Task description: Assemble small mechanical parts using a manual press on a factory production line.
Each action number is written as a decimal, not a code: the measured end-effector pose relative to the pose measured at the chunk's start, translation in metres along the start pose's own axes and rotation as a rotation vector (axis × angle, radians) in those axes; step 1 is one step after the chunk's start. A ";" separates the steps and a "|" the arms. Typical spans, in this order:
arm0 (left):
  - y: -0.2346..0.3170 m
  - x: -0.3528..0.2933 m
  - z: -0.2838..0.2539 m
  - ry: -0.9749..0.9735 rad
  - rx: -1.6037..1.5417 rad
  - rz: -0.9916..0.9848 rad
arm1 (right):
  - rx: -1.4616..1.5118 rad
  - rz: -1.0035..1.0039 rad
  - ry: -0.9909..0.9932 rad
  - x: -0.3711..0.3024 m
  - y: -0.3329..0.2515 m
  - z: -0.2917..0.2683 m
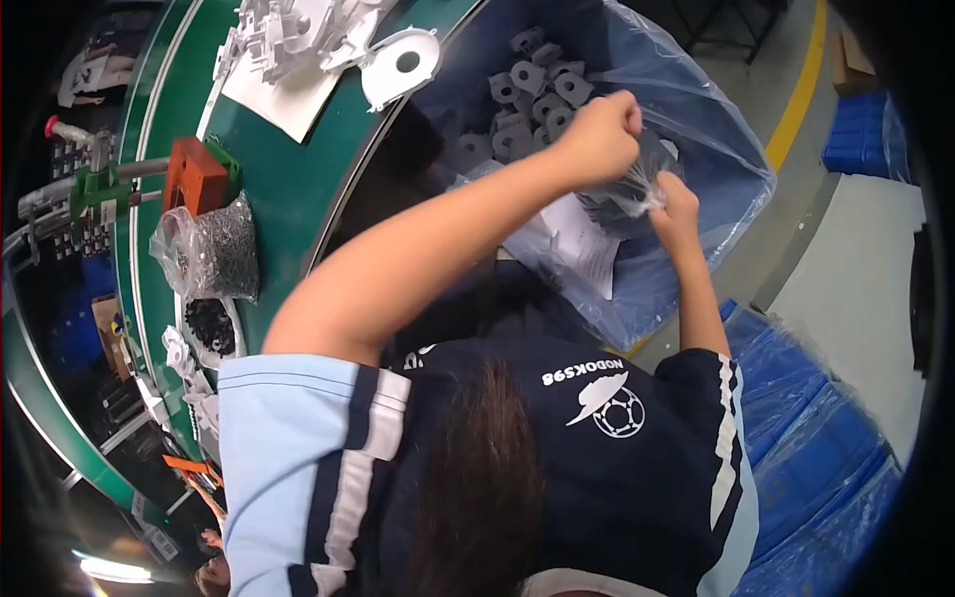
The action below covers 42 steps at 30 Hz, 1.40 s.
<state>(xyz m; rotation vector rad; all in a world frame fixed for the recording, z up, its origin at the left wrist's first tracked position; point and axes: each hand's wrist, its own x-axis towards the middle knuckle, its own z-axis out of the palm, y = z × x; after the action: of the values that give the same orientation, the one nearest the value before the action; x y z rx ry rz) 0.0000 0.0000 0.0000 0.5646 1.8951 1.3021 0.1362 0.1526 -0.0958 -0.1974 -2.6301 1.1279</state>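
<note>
Plastic [640, 195] is clenched in right hand [678, 209], left hand [600, 137] curled, hold unclear; grey parts [550, 105] lie bagged toward one, white parts [298, 42] remain at eleven o'clock.

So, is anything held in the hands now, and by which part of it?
The right hand pinches clear plastic by a gathered part. The left hand is curled; its hold cannot be told.

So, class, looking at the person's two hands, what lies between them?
In the head view, crumpled clear plastic lies between the left hand and the right hand, gathered to a narrow end at the right fingertips.
</note>
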 end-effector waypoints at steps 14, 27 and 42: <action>-0.077 -0.331 -0.120 0.585 -1.311 -0.131 | -0.176 0.154 -0.951 -0.062 -0.016 0.081; -0.171 -0.485 -0.291 1.500 0.949 0.072 | 0.100 -0.742 -0.982 0.101 -0.415 0.113; -0.188 -0.491 -0.315 1.333 1.173 -0.164 | -0.144 -1.122 -0.745 0.142 -0.517 0.222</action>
<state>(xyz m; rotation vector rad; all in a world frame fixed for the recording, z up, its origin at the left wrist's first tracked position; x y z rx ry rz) 0.0671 -0.6069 0.0532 -0.0671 3.6857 0.1607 -0.0752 -0.3237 0.1608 1.7182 -2.5798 0.6190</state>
